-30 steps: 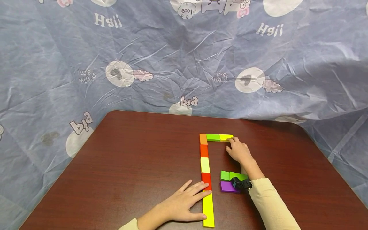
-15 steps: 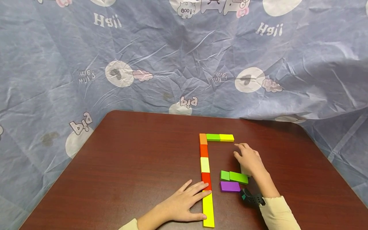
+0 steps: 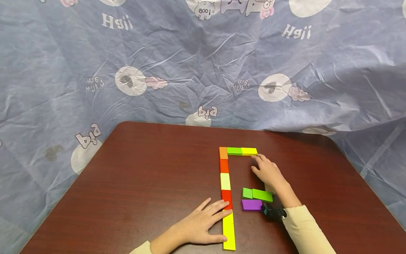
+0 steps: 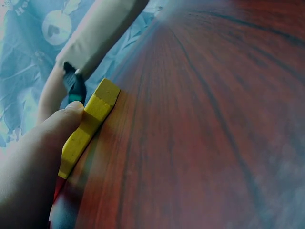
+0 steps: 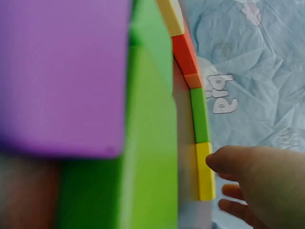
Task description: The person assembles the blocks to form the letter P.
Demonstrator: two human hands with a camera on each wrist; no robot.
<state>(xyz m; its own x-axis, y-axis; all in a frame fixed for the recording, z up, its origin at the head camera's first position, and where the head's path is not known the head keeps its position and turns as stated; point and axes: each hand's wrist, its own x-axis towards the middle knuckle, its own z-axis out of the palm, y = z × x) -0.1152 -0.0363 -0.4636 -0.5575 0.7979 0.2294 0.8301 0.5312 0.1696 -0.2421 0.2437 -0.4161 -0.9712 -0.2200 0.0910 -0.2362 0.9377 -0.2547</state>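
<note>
My left hand [image 3: 200,224] lies spread over the near end of a row of flat blocks. Its fingertips rest on a red block [image 3: 226,195], and its thumb touches the long yellow block [image 3: 229,234]; the left wrist view shows that thumb against the yellow block's [image 4: 90,126] side. At the far end, my right hand [image 3: 269,173] hovers with loosely bent fingers, fingertips right by the small yellow block [image 3: 248,151]. In the right wrist view that yellow block [image 5: 205,171] stands beside the thumb. Nothing shows between the right hand's fingers.
A green block [image 3: 234,151], orange block [image 3: 223,152], second red block [image 3: 224,165] and pale yellow block [image 3: 225,181] continue the row. Under my right forearm lie two green blocks [image 3: 262,195], a purple block [image 3: 251,205] and a partly hidden whitish block [image 3: 269,188].
My right hand drew back from the small yellow block toward the near right, then came forward and left to it again. My left hand has stayed in place.
</note>
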